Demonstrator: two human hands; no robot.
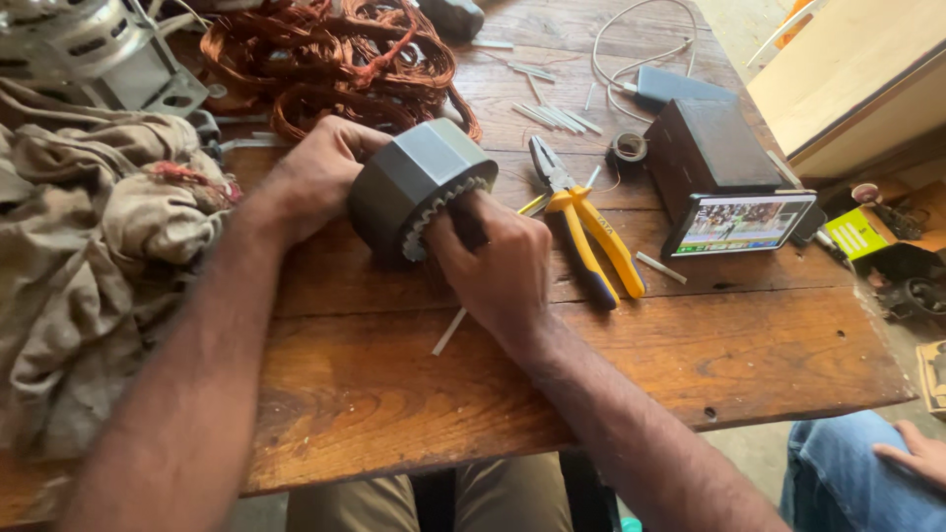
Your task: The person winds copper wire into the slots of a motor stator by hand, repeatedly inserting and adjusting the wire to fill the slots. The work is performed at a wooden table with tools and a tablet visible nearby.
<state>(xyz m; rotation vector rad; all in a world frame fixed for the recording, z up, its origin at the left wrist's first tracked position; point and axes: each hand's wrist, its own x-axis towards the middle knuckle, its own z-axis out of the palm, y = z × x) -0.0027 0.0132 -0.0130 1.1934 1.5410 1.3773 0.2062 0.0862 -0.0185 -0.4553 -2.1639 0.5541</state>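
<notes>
1. Hands: left hand [315, 175] is gripping grey motor stator [419, 185] on the counter [414, 374]; right hand [498, 261] is pinching something at its slots
2. Stator, tilted on edge, is likely risking rolling towards pliers [589, 241] if grip loosens

My bench in a motor repair workshop.

I sit at a worn wooden table [591, 355] with scratched, stained planks. A heap of pulled copper winding wire [335, 59] lies at the far edge, a metal motor housing [89, 49] stands in the corner beside it, and a grey stator [419, 187] rests between my hands. Yellow-handled pliers [586, 232], a roll of tape [629, 148] and cut white insulation strips [557, 116] lie scattered about. Grubby rags [89, 256] pile up on my left. A phone [739, 222] leans against a dark box [705, 143], playing video.
</notes>
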